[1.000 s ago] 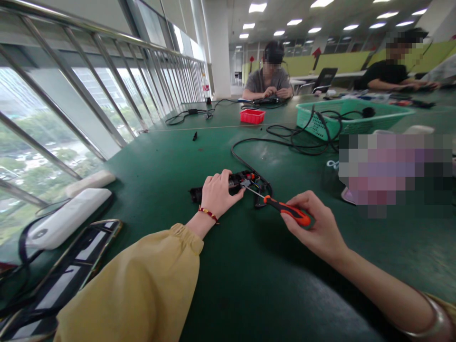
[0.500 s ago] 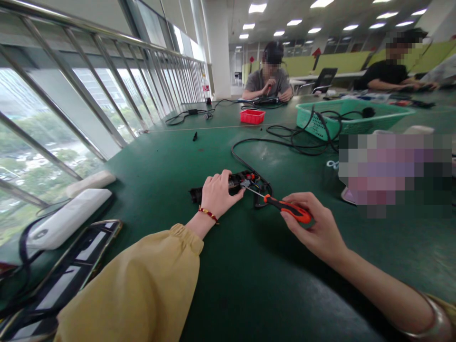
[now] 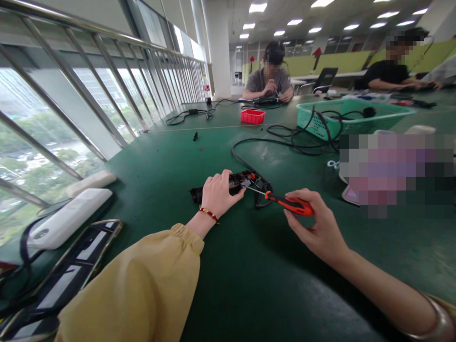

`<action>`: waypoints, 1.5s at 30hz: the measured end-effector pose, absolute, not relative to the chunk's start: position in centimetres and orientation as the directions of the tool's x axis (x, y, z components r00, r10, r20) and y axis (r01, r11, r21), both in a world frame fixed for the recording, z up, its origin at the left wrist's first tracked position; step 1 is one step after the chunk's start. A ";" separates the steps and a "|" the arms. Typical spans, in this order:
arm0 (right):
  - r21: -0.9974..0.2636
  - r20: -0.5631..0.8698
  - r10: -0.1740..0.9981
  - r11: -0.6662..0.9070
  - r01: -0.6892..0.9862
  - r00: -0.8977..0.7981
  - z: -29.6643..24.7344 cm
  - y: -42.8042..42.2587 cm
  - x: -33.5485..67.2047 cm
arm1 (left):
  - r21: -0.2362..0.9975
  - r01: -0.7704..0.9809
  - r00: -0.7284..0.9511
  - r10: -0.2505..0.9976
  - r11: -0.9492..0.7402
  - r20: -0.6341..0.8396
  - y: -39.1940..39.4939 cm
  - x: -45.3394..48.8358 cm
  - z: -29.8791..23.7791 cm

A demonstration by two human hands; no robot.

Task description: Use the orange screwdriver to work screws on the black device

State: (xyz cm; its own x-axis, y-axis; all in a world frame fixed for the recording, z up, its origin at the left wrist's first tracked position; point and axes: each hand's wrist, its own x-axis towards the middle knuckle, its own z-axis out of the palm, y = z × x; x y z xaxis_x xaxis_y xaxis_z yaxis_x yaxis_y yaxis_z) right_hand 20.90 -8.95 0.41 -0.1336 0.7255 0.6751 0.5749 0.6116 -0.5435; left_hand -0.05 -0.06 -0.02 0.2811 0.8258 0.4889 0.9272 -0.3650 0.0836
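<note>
My left hand (image 3: pixel 218 192) is wrapped over a long black device (image 3: pixel 235 180) on the green table, pressing it down from above. At its right end small red parts and coloured wires are exposed, and a black cord runs off from there. An orange-and-black screwdriver (image 3: pixel 292 204) slants from the right, its thin shaft reaching those exposed parts close to my left thumb. My right hand (image 3: pixel 317 221) has its fingers around the rear of the handle, with the thumb a little off it. Whether the tip sits in a screw is too small to make out.
Ahead stand a red tray (image 3: pixel 252 117) and a green basket (image 3: pixel 356 121) with black cable (image 3: pixel 285 142). A small black piece (image 3: pixel 195 137) lies left of them. At left are a white power bank-like block (image 3: pixel 71 218) and a phone (image 3: pixel 64 280), beside the railing. A person (image 3: pixel 270 78) sits opposite.
My right hand has shifted slightly right, its thumb loosening from the handle, and the screwdriver handle has rolled a little. My left hand and the device have stayed put.
</note>
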 end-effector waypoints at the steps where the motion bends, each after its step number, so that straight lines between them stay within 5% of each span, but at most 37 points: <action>1: -0.534 0.673 0.725 0.614 0.581 -0.148 0.5 -8.9 20.9 | 0.079 0.928 0.282 0.825 -0.364 0.489 -0.1 -0.1 0.0; 8: -0.585 0.579 0.809 0.497 0.641 -0.099 0.8 -9.3 21.3 | 0.077 0.929 0.282 0.825 -0.363 0.489 -0.1 0.0 0.1; 16: -0.477 0.741 0.667 0.604 0.638 -0.077 0.3 -9.2 21.2 | 0.082 0.931 0.274 0.832 -0.355 0.482 -0.2 -0.1 0.1; 27: -0.341 0.768 0.596 0.690 0.638 -0.234 1.3 -9.5 21.1 | 0.061 0.934 0.279 0.825 -0.352 0.491 -0.1 0.0 0.1; 35: -0.504 0.635 0.751 0.580 0.641 -0.181 1.0 -9.5 21.2 | 0.058 0.931 0.285 0.819 -0.359 0.498 -0.1 -0.1 0.0; 41: -0.375 0.777 0.615 0.624 0.686 -0.135 0.7 -9.3 21.3 | 0.045 0.932 0.291 0.815 -0.360 0.501 0.0 -0.1 -0.1; 45: -0.430 0.692 0.687 0.638 0.638 -0.220 1.0 -9.4 21.1 | 0.043 0.934 0.288 0.818 -0.355 0.498 0.0 -0.2 -0.1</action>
